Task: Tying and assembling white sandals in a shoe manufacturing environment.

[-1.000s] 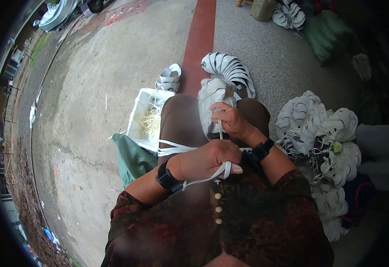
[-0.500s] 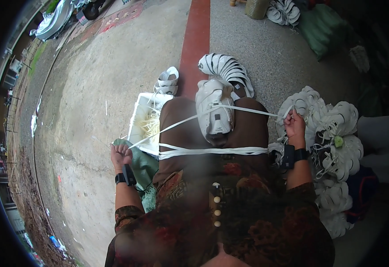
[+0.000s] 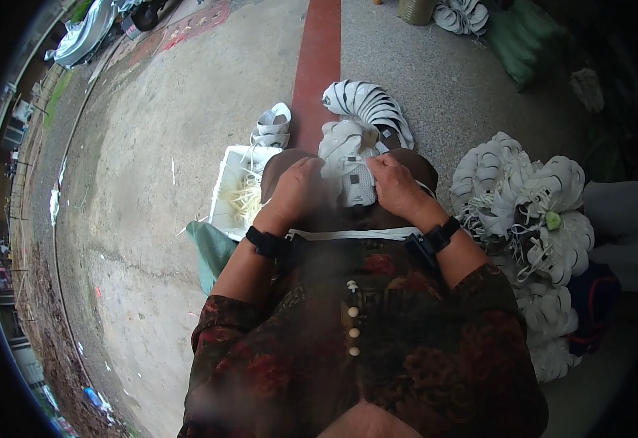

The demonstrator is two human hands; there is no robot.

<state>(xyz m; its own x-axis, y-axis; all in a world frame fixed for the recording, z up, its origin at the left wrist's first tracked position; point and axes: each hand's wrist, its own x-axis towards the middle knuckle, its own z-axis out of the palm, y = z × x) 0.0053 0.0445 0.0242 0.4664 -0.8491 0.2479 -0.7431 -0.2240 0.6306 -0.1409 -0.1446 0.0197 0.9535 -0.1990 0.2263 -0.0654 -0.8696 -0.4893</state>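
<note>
A white shoe upper (image 3: 355, 181) with a mesh patch and a small dark square rests on my brown-trousered thighs. At its left edge my left hand (image 3: 295, 190) is closed, fingers curled against it and partly blurred. My right hand (image 3: 400, 190) pinches the opposite edge between thumb and fingers. Part of a white lace (image 3: 425, 189) curves over my right knee; where its ends lie is hidden by my hands. A bundle of white laces (image 3: 348, 234) stretches across my lap, below both wrists.
Left of my legs stands a white box (image 3: 220, 197) of pale laces, with a green cloth (image 3: 211, 252) below. Stacked white shoe pieces (image 3: 271, 125) and a fanned row of uppers (image 3: 373, 106) lie ahead. Heaped uppers (image 3: 545, 212) fill my right side; a green sack (image 3: 527, 44) is farther off.
Both hands have come inward from wide apart, where they held a lace taut through the shoe upper. They are now at the upper's two sides.
</note>
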